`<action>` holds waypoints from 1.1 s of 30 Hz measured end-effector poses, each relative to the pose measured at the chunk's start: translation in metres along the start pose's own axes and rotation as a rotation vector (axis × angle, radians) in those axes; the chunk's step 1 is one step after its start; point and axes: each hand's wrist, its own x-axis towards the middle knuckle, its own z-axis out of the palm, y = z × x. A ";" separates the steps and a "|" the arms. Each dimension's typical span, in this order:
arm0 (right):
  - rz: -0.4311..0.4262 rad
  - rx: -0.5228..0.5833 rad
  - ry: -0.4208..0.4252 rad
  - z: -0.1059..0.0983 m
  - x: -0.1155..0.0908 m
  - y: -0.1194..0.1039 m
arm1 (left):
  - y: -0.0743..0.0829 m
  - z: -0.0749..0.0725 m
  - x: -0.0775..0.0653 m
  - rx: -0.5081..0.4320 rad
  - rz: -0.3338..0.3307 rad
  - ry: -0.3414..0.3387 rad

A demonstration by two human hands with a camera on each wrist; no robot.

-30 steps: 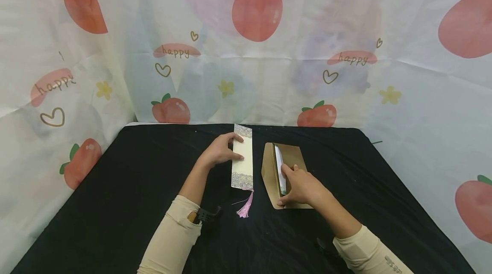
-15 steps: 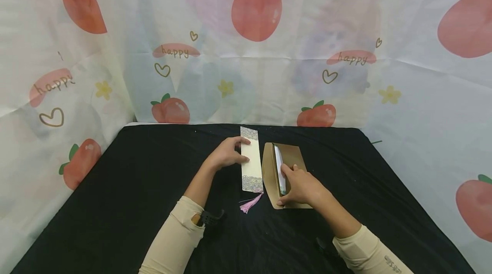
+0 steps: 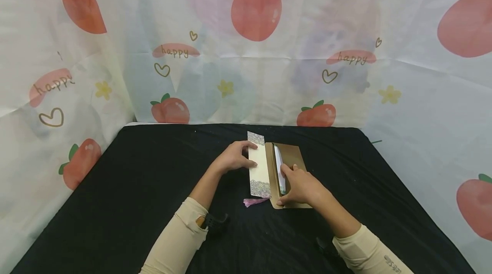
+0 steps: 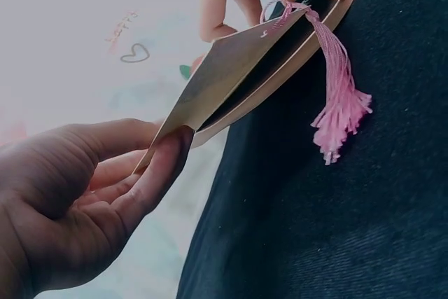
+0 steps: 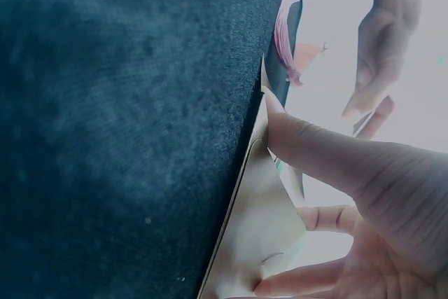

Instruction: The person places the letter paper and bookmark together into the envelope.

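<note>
My left hand (image 3: 234,157) pinches the left edge of a cream bookmark (image 3: 259,171) with lacy grey patterned ends. A pink tassel (image 4: 337,96) hangs from the bookmark's near end. The bookmark's right edge overlaps the flap of a brown kraft envelope (image 3: 292,153) in the head view. My right hand (image 3: 303,185) holds the envelope, thumb at the near corner of its mouth and fingers across its front. A white paper piece (image 3: 279,163) shows in the mouth. In the left wrist view, the bookmark tilts alongside the gaping envelope.
Black cloth (image 3: 115,205) covers the table. Behind it hangs a pale curtain (image 3: 253,77) printed with peaches, hearts and "happy" lettering. A dark strap (image 3: 216,222) sits at my left wrist.
My left hand has carried the bookmark rightward and slightly nearer, from beside the envelope to its flap. The tassel has swung to the left. My right hand and the envelope stay put.
</note>
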 end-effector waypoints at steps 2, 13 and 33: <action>-0.001 0.003 -0.001 0.000 0.000 0.000 | 0.000 0.002 0.001 -0.004 0.004 -0.012; -0.003 0.003 -0.007 0.000 0.000 0.000 | 0.001 0.017 0.004 0.028 0.030 -0.032; -0.014 0.018 -0.013 0.000 0.000 0.002 | 0.000 0.026 0.006 0.113 -0.020 -0.050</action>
